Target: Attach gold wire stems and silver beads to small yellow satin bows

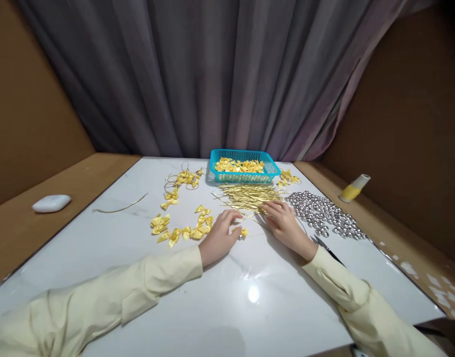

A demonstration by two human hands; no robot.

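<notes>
Here's the left hand [223, 234], thumb and fingers curved around the left side of a small yellow bow [244, 232] on the counter [212, 307]; whether they pinch it, I cannot tell. The bow sits between the two hands, a silvery bit at its near side; it's too small to say which way its long axis runs. And over on the right, the right hand [285, 225] spreads bent fingers across the near right edge of the gold wires [242, 196], their grasp on any strand impossible to make out. Those wires run mostly left to right, a few ends slanting out, and the heap lies squarely between the hands and the blue basket [246, 178], itself full of yellow bows. Left of the left hand, more loose bows [198, 230] curve across the surface, with looped pieces [186, 177] farther off and a lone bent wire [120, 205] far left. Right side now: a broad spread of silver beads [326, 213], and just nearer, dark scissors [328, 249], points toward the far left, close against the right sleeve [342, 290]. Beyond the beads, a yellow bottle [354, 189] with a white top leans right.
</notes>
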